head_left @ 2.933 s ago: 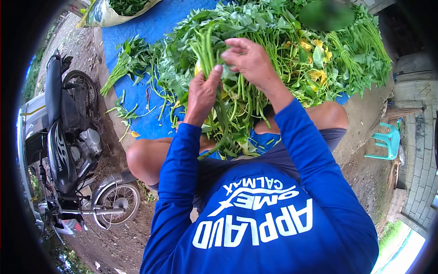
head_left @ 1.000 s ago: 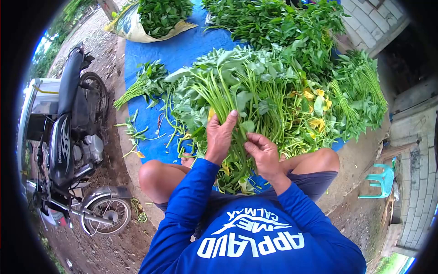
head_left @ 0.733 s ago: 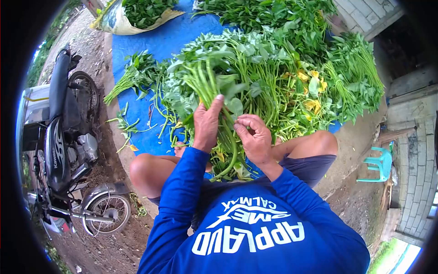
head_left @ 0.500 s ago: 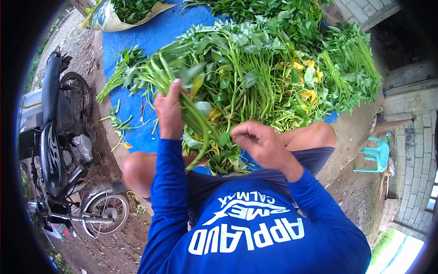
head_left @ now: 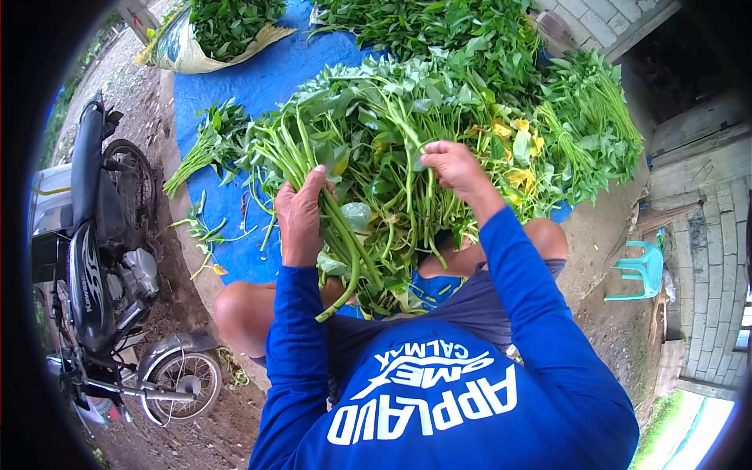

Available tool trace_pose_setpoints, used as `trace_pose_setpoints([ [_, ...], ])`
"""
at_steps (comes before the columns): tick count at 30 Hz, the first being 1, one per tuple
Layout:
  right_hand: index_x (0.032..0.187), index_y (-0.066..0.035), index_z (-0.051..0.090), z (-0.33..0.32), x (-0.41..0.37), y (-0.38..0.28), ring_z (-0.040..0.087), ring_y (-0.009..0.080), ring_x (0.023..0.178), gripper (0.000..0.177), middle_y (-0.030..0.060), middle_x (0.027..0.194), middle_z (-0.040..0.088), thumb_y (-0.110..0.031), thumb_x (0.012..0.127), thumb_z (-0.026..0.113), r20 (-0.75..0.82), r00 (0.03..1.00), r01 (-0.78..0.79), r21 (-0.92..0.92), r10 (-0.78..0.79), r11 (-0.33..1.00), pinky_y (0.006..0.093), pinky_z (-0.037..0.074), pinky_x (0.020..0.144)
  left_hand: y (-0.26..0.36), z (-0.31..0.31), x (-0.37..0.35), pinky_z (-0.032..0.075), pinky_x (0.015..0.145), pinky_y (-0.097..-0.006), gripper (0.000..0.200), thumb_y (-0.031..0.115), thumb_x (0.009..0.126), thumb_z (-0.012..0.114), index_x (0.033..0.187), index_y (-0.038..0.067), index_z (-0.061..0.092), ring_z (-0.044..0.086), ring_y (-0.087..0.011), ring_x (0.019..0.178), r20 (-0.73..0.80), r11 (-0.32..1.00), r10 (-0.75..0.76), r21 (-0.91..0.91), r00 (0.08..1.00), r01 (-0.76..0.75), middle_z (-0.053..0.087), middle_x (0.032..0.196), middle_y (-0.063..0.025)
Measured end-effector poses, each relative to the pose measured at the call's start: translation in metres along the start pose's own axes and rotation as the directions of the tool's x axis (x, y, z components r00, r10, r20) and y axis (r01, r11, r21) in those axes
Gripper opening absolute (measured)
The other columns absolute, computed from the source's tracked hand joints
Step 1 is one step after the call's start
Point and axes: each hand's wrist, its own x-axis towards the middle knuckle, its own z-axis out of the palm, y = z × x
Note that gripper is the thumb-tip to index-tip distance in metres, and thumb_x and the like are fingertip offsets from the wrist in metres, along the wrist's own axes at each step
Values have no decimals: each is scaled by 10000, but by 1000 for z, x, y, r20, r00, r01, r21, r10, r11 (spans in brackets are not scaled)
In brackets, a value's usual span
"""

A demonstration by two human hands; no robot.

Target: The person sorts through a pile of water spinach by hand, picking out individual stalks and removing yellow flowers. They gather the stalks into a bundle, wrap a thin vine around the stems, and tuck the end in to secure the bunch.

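My left hand [head_left: 300,223] is closed around a bunch of water spinach [head_left: 291,153], its leafy tops pointing away from me and its thick stems hanging toward my lap. To the right, my right hand [head_left: 460,174] pinches a water spinach stem [head_left: 407,133] at the near side of the big loose pile [head_left: 462,110]. The pile, with yellowed leaves [head_left: 521,178] among the green ones, spreads in front of my crossed legs.
A blue tarp [head_left: 235,247] lies under the greens. Tied-looking bundles rest at left [head_left: 205,145] and right [head_left: 599,117]. A filled sack [head_left: 184,47] is at the far left. A motorcycle [head_left: 98,274] stands left, a turquoise plastic chair [head_left: 642,270] right.
My right hand has moved forward from near my lap to the pile and now grips a stem there. The left hand keeps its bunch and sits slightly lower in view.
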Motion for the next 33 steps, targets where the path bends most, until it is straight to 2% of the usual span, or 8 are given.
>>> trace_pose_setpoints([
  [3,1291,-66,702,-21,-45,-52,554,34,686,339,-31,921,695,-167,976,772,-52,989,143,43,-140,989,218,413,530,8,3,-3,480,543,-269,230,273,1032,761,992,59,686,606,-98,609,-26,998,35,-55,999,-36,677,783,-24],
  [9,1298,-69,719,-60,-77,-67,577,29,714,349,-32,1002,746,-192,976,776,58,989,134,14,-134,991,204,429,537,22,-5,6,478,549,-269,252,280,1024,776,977,52,678,597,-99,589,-38,999,44,25,998,-43,676,768,-28],
  [10,1357,-68,707,-66,-79,-66,587,16,742,403,-37,991,735,-189,979,776,81,979,173,161,-188,972,188,421,533,21,-4,3,476,547,-268,252,280,1025,775,979,53,677,596,-99,587,-63,999,45,-1,997,-45,674,766,-26],
  [13,1399,-43,697,-84,-67,-65,626,21,780,438,-31,987,737,-194,995,770,169,983,84,-61,-73,995,179,427,527,19,-4,-5,473,544,-263,241,276,1030,776,994,59,675,600,-97,600,-2,999,19,-35,1000,-19,674,768,-22],
  [16,1406,-37,691,-93,-91,-72,629,11,785,439,-31,977,734,-141,989,779,122,960,212,279,-254,937,159,416,530,21,-2,-5,474,544,-265,223,262,1032,771,1001,62,678,602,-93,602,-40,994,63,-85,997,-66,678,767,-21],
  [23,1440,-111,691,-75,-96,-26,659,32,793,475,-24,1012,752,-83,975,788,177,963,121,388,-203,914,170,470,534,19,-4,-10,479,542,-266,236,274,1021,781,1014,58,687,603,-91,605,3,998,46,-45,999,-46,683,775,-24],
  [29,1413,-100,727,-18,-110,19,656,54,836,455,-18,1022,741,-58,966,805,-38,977,213,235,-210,948,208,546,633,13,3,-18,482,550,-264,216,265,1016,786,1020,65,702,604,-85,615,10,999,35,-40,999,-34,687,787,-11],
  [33,1388,-56,742,25,-117,56,590,87,869,428,-16,959,661,-12,966,787,-62,846,522,-103,-529,847,249,496,787,-10,7,-27,492,592,-260,194,252,1007,800,1047,75,731,610,-80,654,12,999,-25,34,1000,25,706,816,-3],
])
